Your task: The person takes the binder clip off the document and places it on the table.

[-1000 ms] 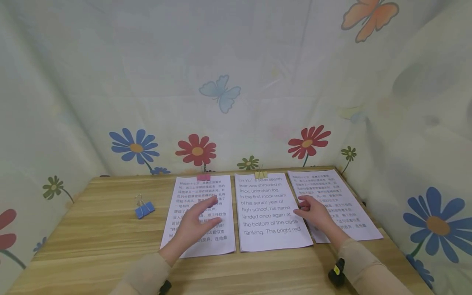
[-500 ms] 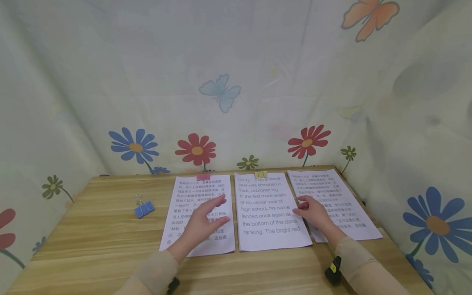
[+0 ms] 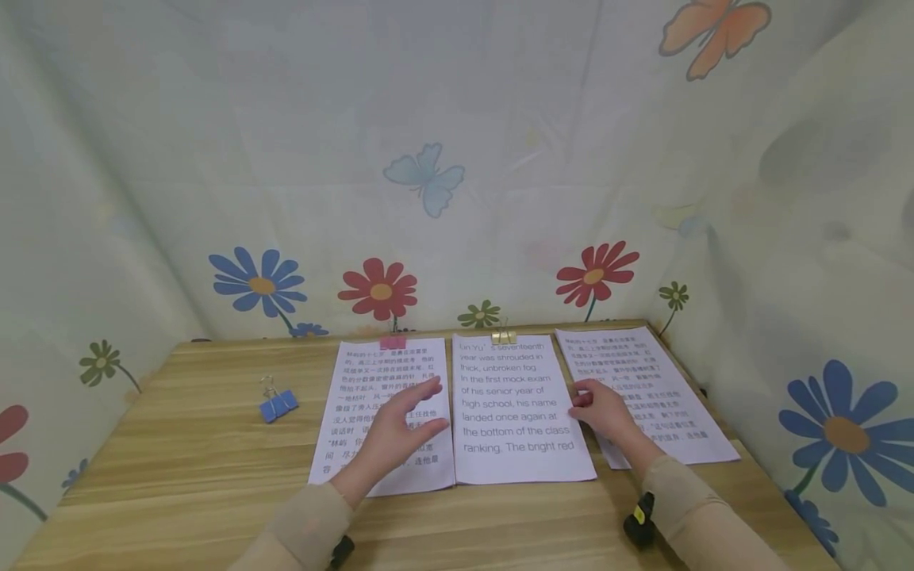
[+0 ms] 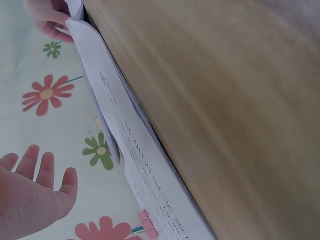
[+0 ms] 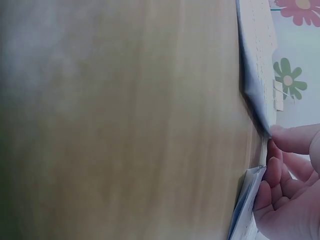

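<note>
My right hand (image 3: pixel 607 412) pinches the right edge of the middle stack of English-printed sheets (image 3: pixel 510 468). In the right wrist view the thumb and fingertips (image 5: pixel 282 140) meet at the edge of that stack, which bows up a little. A gold binder clip (image 3: pixel 504 339) holds its top edge. Over the left stack of Chinese-printed sheets (image 3: pixel 336 432), my left hand (image 3: pixel 393 436) hovers with fingers extended and thumb apart, holding nothing. That stack has a pink binder clip (image 3: pixel 393 343) at its top. My right hand overlaps the right stack of sheets (image 3: pixel 685 444), where no clip shows.
A blue binder clip (image 3: pixel 278 406) lies on the wooden table (image 3: pixel 207 476), left of the stacks. Behind the table's back edge hangs a flower-printed curtain (image 3: pixel 500 238), which also closes off both sides.
The middle stack has slid slightly left, its near left corner now against the left stack. My left hand has moved a little to the right. My right fingers have closed on the middle stack's edge.
</note>
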`<state>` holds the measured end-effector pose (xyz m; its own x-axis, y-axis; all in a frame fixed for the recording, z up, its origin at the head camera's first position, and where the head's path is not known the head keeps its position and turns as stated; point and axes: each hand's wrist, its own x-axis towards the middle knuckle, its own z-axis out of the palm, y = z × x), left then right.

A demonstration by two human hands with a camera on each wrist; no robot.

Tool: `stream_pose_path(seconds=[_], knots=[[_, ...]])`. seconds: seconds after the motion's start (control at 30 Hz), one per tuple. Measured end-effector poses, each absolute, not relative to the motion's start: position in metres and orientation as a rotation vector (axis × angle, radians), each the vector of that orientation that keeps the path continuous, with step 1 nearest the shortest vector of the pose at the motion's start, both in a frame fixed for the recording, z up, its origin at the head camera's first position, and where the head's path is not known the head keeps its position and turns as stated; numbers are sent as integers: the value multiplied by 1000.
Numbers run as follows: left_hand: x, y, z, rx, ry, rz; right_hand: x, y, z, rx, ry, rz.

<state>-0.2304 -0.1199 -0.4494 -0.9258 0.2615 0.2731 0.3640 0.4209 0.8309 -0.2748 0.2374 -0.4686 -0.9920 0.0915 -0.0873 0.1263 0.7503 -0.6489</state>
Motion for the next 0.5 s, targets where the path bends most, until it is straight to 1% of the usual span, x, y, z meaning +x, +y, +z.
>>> stream_pose_path(seconds=[0.3,0.5], knots=[[-230,-119,-448,-555,-2568,-1527,-277,238,-471,126,2942,-1050],[-230,-119,-448,-535,-2569,-1520,-276,233,-471,205,2929,-992]])
